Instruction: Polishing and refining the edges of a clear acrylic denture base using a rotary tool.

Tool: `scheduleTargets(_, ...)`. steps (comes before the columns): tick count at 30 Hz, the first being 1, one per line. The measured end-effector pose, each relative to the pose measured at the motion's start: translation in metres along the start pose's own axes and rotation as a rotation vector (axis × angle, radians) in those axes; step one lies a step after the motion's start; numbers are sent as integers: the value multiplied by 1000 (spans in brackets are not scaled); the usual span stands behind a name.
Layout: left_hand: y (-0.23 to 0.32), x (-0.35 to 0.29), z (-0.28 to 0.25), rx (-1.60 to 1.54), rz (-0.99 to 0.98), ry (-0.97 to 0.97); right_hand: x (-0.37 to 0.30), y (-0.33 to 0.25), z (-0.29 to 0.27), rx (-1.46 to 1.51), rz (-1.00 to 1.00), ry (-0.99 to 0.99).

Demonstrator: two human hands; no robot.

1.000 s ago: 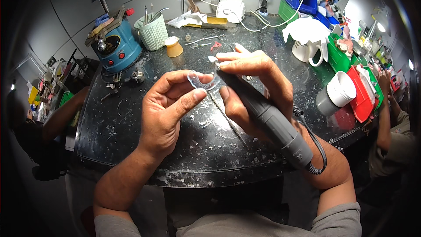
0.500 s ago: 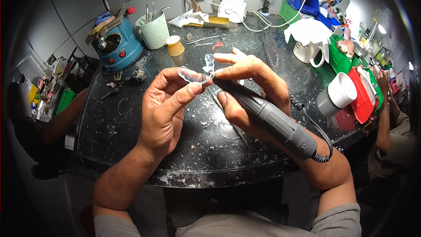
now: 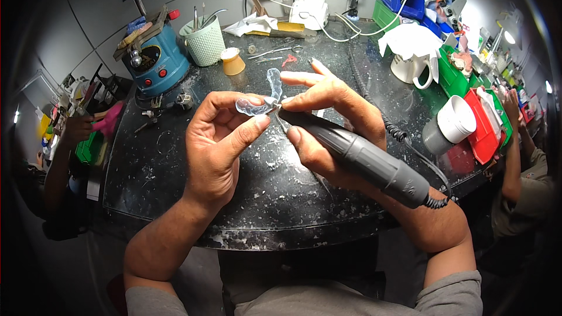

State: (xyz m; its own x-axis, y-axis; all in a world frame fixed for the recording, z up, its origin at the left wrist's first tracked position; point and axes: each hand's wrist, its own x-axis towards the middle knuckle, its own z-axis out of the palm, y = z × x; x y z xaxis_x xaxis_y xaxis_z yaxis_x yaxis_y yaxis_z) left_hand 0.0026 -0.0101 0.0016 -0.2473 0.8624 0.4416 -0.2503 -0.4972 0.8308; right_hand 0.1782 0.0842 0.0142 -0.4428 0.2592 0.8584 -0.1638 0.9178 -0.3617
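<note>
Over the middle of the bench, my left hand [image 3: 215, 143] pinches a clear dental aligner [image 3: 274, 83] between thumb and fingers. The aligner is curved, with one arm pointing away from me and the other lying across my fingertips. My right hand [image 3: 345, 105] is closed round a dark grey rotary handpiece [image 3: 363, 155], held like a pen, its tip at the aligner's middle bend. Whether the tip touches the plastic I cannot tell. A coiled cord [image 3: 436, 202] hangs from the handpiece's rear end. Beneath my hands a thin pointed tool [image 3: 322, 182] lies on the bench.
On the black bench [image 3: 158, 187] stand a blue machine [image 3: 164, 61], a pale green basket of tools [image 3: 205, 45] and an orange-and-white pot [image 3: 233, 62]. Tweezers [image 3: 270, 59] lie behind my hands. To the right are a mug [image 3: 407, 70], white cup [image 3: 456, 120] and red bin [image 3: 483, 129]. Other people work either side.
The aligner has turned slightly in my left hand, its upright arm now leaning left. The handpiece's rear end has swung a little right. At the left, a co-worker's hand now holds something pink.
</note>
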Motion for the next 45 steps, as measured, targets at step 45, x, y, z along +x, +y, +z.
scheduleTargets(45, 14, -1, 4, 377, 58, -15, 2, 0, 3, 420, 501, 89)
